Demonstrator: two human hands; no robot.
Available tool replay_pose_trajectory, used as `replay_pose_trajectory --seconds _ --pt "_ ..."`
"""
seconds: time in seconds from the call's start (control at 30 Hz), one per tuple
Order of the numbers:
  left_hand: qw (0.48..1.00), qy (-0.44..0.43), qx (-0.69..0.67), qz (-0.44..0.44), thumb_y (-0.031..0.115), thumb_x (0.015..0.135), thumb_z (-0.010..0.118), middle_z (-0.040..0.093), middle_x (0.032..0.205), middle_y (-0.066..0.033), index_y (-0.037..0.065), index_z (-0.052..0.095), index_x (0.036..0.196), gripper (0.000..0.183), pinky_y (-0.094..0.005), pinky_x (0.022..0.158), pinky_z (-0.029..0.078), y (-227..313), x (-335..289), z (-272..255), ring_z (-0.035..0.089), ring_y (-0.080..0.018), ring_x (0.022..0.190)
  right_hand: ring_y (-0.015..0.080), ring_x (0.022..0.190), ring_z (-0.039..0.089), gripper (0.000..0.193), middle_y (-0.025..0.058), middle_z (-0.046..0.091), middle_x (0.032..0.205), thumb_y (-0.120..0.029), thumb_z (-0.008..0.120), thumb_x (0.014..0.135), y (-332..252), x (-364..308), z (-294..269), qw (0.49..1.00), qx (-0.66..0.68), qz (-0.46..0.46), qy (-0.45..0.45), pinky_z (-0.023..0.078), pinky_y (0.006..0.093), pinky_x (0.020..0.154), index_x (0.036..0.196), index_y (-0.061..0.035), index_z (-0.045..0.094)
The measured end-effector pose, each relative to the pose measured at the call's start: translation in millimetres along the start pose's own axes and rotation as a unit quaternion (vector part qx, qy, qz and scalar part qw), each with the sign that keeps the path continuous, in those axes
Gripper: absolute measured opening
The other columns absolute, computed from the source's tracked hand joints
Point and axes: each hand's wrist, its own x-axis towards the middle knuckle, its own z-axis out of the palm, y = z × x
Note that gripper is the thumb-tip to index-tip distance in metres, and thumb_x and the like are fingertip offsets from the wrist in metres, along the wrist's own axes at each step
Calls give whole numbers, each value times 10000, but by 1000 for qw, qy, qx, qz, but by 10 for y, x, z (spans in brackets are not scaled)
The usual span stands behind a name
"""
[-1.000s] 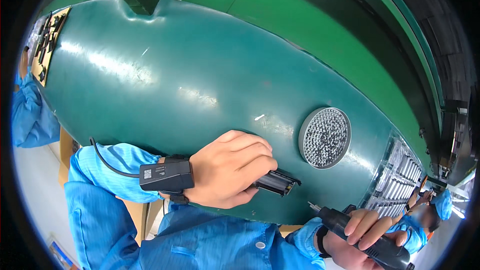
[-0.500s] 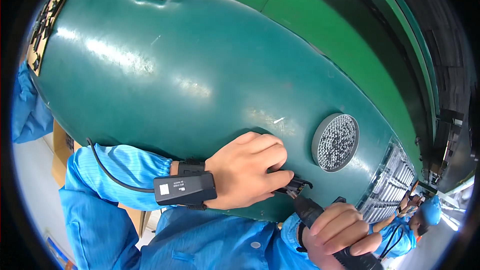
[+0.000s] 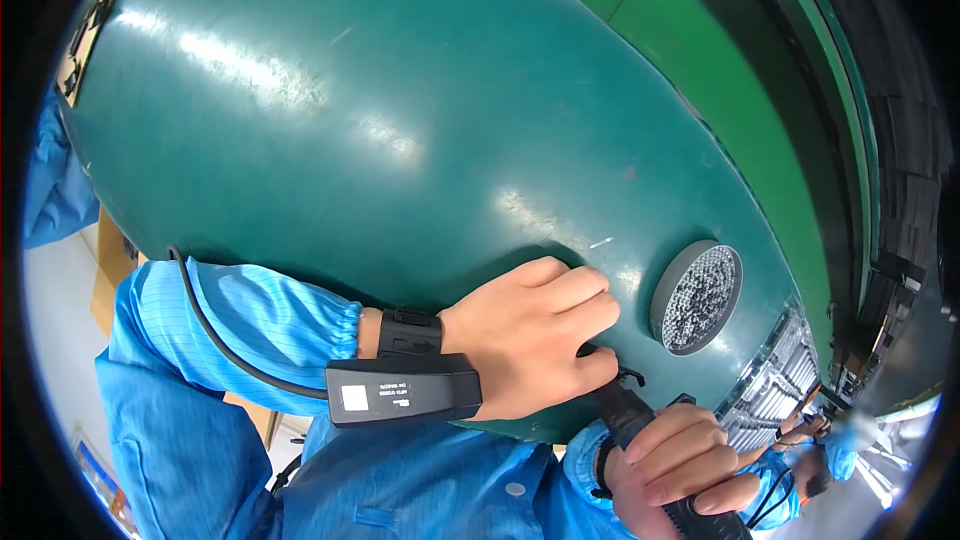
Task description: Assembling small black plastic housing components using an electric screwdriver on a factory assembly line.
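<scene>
Two grips, lower right: left hand [image 3: 545, 340] on black part [image 3: 631, 376]; right hand [image 3: 682, 465] around driver [image 3: 622, 414], now nearer part; tip hidden, seemingly engaged.

white glare streaks the green table [image 3: 430, 60]; edges bend.

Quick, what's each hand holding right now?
Left hand: closed on a black part, mostly hidden by the fingers.
Right hand: closed around a black handheld driver.
</scene>
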Motion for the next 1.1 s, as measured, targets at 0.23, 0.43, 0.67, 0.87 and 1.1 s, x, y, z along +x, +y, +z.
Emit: replay_pose_trajectory --seconds 0.23,0.43,0.67,0.87,1.1 --pt "1000 6 -2 1 194 804 731 540 906 -46 129 690 818 78 -350 764 466 4 4 9 595 -259 1046 269 644 533 361 138 564 818 -380 480 999 -1 22 -18 1000 -11 15 -21 483 449 589 1159 -61 528" --pt "1000 3 -9 -1 207 798 722 538 899 -51 128 698 814 84 -357 756 459 -7 -12 18 583 -260 1027 275 646 522 491 145 559 816 -497 435 1003 52 2 33 1000 4 -12 -2 473 465 601 1169 -44 528" --pt "999 26 -20 9 207 794 703 542 906 -57 121 707 823 91 -355 744 462 -23 -32 52 579 -263 1005 286 660 517 657 157 558 824 -624 396 986 55 -12 25 1000 11 1 -3 446 455 606 1230 -33 546" --pt "999 28 -21 24 206 781 703 546 915 -64 116 708 828 101 -357 738 466 -31 -1 40 578 -269 1003 292 681 518 731 162 560 841 -669 384 964 26 -29 25 999 30 -6 32 410 459 618 1283 -36 563" --pt "999 25 -17 25 208 785 706 546 919 -66 119 703 839 104 -361 738 465 -33 -13 38 577 -270 1014 296 695 528 722 162 558 842 -669 375 972 58 -64 45 999 25 -20 40 419 465 627 1258 -33 560"
